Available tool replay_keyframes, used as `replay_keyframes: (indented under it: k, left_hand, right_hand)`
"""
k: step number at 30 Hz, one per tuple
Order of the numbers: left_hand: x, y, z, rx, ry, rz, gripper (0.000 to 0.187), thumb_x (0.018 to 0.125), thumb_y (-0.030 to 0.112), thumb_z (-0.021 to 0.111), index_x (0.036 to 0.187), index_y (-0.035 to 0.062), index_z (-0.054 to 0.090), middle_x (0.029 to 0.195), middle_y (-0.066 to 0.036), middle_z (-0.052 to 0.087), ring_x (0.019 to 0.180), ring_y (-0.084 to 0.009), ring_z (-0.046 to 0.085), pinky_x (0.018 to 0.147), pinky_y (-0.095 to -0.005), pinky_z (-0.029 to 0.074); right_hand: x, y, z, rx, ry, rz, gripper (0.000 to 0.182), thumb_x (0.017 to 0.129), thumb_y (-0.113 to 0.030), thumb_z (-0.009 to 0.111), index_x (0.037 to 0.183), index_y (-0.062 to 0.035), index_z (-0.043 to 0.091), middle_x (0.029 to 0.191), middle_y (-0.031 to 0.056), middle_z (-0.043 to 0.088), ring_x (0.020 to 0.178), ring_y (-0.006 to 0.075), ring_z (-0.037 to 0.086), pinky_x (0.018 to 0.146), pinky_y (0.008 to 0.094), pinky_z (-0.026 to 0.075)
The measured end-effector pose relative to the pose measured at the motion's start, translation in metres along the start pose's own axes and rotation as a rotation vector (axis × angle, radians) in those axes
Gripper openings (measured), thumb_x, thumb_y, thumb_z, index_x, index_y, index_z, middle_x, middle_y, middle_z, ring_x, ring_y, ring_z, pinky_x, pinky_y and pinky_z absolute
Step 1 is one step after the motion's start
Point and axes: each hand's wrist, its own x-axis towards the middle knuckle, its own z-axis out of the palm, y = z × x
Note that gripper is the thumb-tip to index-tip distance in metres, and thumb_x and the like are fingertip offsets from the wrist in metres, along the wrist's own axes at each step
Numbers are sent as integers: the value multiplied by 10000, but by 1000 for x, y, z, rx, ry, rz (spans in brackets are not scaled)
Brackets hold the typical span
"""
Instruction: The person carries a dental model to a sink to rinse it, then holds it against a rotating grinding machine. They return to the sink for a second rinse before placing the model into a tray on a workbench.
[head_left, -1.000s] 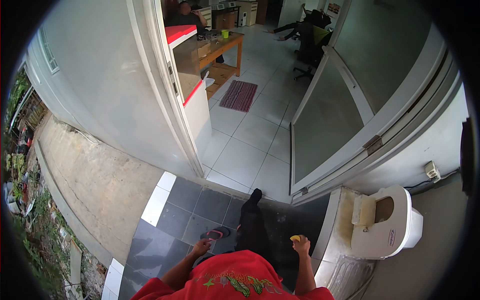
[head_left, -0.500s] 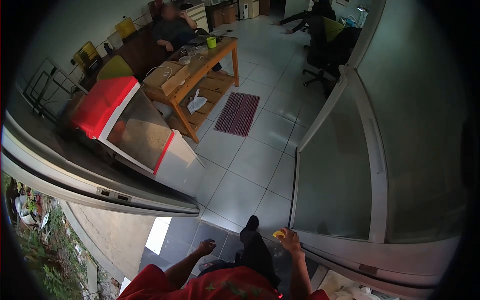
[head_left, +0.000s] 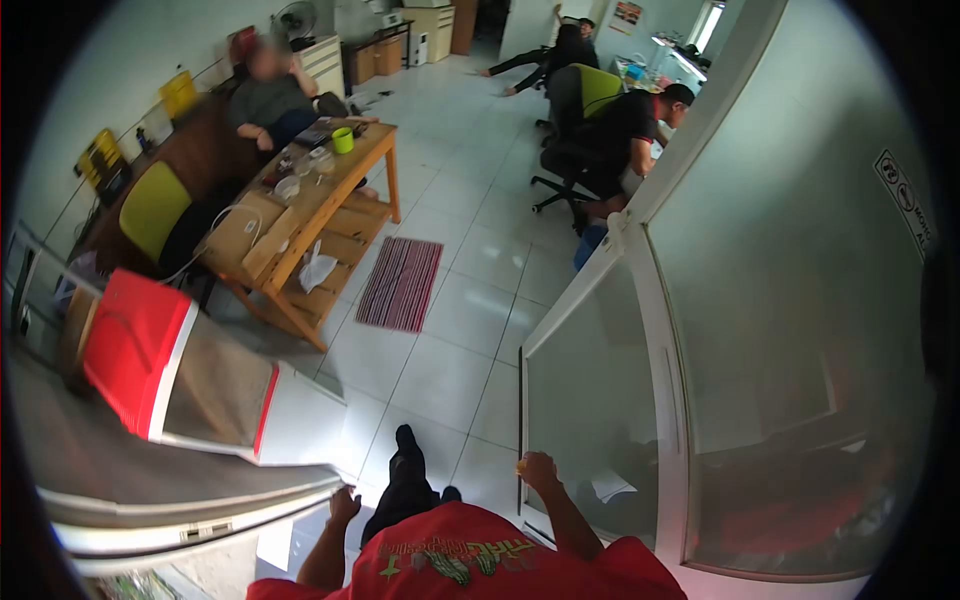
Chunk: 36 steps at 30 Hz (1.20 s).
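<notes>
My right hand (head_left: 541, 470) is closed round a small yellow-orange thing (head_left: 521, 467), most of it hidden by the fingers. That hand is close to the edge of the frosted glass door (head_left: 592, 400) on the right. Low on the left, my left hand (head_left: 344, 505) hangs with fingers loosely curled and the thumb apart, nothing visible in it. It is near the end of the left sliding door's metal frame (head_left: 200, 530). One dark-shod foot (head_left: 406, 440) is forward on the white tiles (head_left: 430, 385).
A red-topped white cabinet (head_left: 135, 350) stands at left. Beyond it are a wooden table (head_left: 330, 215) with cups and a box, and a striped mat (head_left: 400, 284). One person (head_left: 275, 100) sits behind the table. Another (head_left: 625, 140) sits at right by office chairs (head_left: 570, 165); more people are farther back.
I have stepped forward through the doorway. The table, mat and cabinet now appear lower and farther left, and more people show at right. The yellow-orange thing stays in my right hand.
</notes>
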Motion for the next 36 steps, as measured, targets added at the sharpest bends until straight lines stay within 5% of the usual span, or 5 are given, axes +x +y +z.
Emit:
replay_keyframes:
  k: [7,22,25,31,36]
  left_hand:
    - [109,1,-32,-1267,10,-911,307,957,237,531,1249,148,504,1100,-92,661,884,-239,643,714,-393,507]
    - [387,409,-371,-1075,72,624,336,992,325,588,1132,19,593,933,-18,607,852,-108,570,812,-259,485]
    - [340,519,-525,-942,478,993,281,1003,203,541,1198,2,566,1019,-79,614,948,-149,575,945,-313,439]
    - [303,649,-690,-372,1018,1790,980,915,507,546,1542,151,-117,1426,19,408,1268,-169,469,1186,-469,278]
    - [374,733,-706,-424,967,1943,924,917,487,544,1521,148,-68,1415,8,415,1252,-177,476,1175,-483,284]
  right_hand:
    - [81,-58,-99,403,-93,-192,318,821,-316,727,1072,-127,674,960,88,718,916,287,687,800,397,534]
    - [296,-208,-353,1658,-563,-486,345,929,-156,670,1235,-30,571,1047,45,651,939,166,672,862,300,541]
    - [357,-187,-282,245,274,-55,270,919,-218,682,1135,-58,652,961,122,702,899,217,710,792,328,549]
    - [434,-146,-275,574,397,29,278,824,-238,744,1052,-89,689,890,155,717,770,359,695,717,418,544]
    - [524,-127,-316,596,338,53,314,811,-283,756,1061,-105,690,903,160,713,875,373,683,743,439,536]
